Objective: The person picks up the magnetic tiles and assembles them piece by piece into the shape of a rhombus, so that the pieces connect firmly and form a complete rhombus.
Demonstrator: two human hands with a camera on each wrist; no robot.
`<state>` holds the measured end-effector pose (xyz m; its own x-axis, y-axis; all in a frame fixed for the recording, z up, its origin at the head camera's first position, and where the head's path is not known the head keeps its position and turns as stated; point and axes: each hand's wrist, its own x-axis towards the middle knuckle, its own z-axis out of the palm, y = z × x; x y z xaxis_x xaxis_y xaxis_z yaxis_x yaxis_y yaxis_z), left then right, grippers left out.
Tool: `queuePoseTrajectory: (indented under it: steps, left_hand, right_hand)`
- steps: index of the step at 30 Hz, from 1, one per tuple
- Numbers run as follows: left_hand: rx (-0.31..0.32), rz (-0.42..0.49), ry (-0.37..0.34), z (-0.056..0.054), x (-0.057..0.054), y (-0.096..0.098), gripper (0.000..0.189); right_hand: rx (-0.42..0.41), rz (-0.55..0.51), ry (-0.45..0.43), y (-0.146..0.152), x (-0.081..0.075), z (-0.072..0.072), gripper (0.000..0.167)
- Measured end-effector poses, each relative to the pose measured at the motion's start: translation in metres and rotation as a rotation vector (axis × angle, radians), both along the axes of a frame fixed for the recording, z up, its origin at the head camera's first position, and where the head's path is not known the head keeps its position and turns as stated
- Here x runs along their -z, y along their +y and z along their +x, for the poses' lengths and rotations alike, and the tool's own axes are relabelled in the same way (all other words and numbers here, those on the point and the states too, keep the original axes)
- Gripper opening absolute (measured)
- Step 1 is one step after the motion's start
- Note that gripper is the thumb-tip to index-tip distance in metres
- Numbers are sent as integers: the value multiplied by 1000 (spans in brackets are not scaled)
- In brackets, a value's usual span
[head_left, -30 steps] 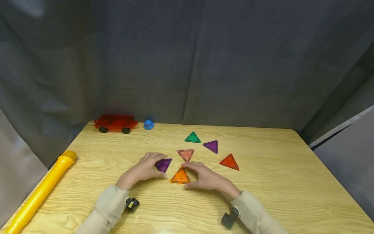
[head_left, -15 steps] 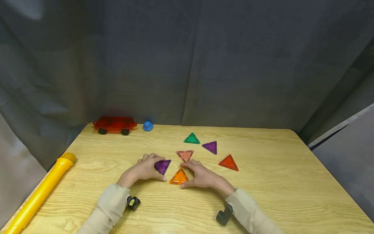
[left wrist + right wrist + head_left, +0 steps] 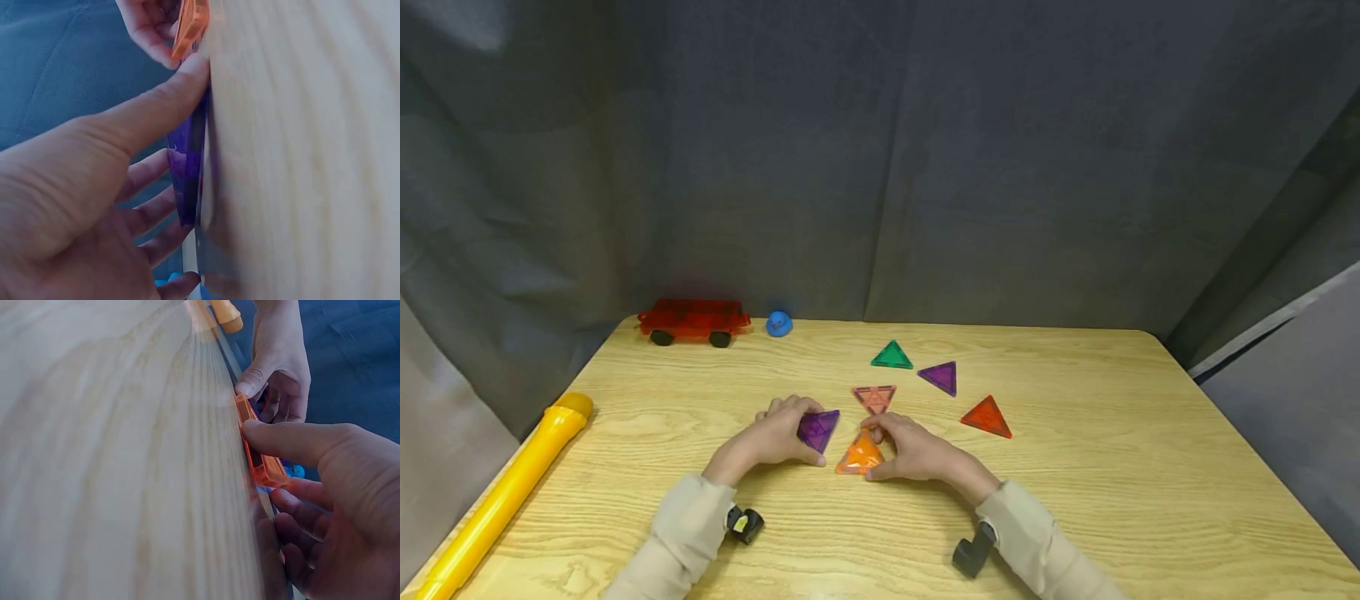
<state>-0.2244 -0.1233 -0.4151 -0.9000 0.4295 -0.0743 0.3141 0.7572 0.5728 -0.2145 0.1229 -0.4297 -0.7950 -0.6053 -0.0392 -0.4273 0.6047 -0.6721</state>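
Note:
My left hand holds a translucent purple triangular magnetic tile low over the wooden table, thumb at the near corner and fingers along the far left side. In the left wrist view the purple tile spans between thumb and fingers. To its right, my right hand pinches an orange triangular tile between thumb and fingers. The orange tile looks slightly tilted in the left wrist view. A small gap separates the two tiles in the head view. Just beyond the right fingers lies a pink triangular tile.
Farther back lie a green tile, a second purple tile and a red tile. A red wheeled car base and a blue toy bird stand at the back left. A yellow stick lies along the left edge.
My right hand has moved slightly left and its fingers have curled more onto the orange tile, whose shine has changed. The left hand stays nearly still with the purple tile.

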Motion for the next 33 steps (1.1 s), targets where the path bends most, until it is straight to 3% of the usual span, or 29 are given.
queuePoseTrajectory:
  steps: [10,25,33]
  left_hand:
    - [13,22,-33,7,1,8,65]
    - [23,19,-36,7,1,11,65]
    - [41,20,-14,10,2,15,66]
  right_hand:
    - [-70,-95,-4,3,-1,2,68]
    - [-11,-82,-37,-1,-1,3,68]
    - [-20,-86,-42,-2,0,3,68]
